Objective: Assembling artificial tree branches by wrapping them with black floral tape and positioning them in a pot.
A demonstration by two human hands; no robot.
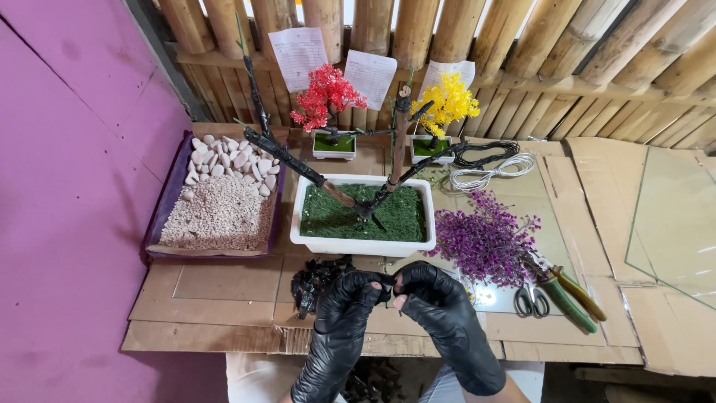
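Observation:
Both my hands wear black gloves and meet at the near edge of the cardboard-covered table. My left hand (344, 306) and my right hand (436, 302) pinch a small black piece (390, 284) between their fingertips. Just behind them stands a white rectangular planter (362, 244) filled with green moss, holding a bare, dark-wrapped artificial tree (365, 195) with spreading branches. A heap of black scraps (312, 282) lies left of my left hand.
A tray (160, 224) of white pebbles and gravel sits at left. Purple artificial blossoms (485, 242), scissors (531, 301) and green-handled pliers (570, 298) lie at right. Small red (327, 93) and yellow (446, 103) model trees, coiled wire (488, 166) and a glass pane (675, 220) lie farther back.

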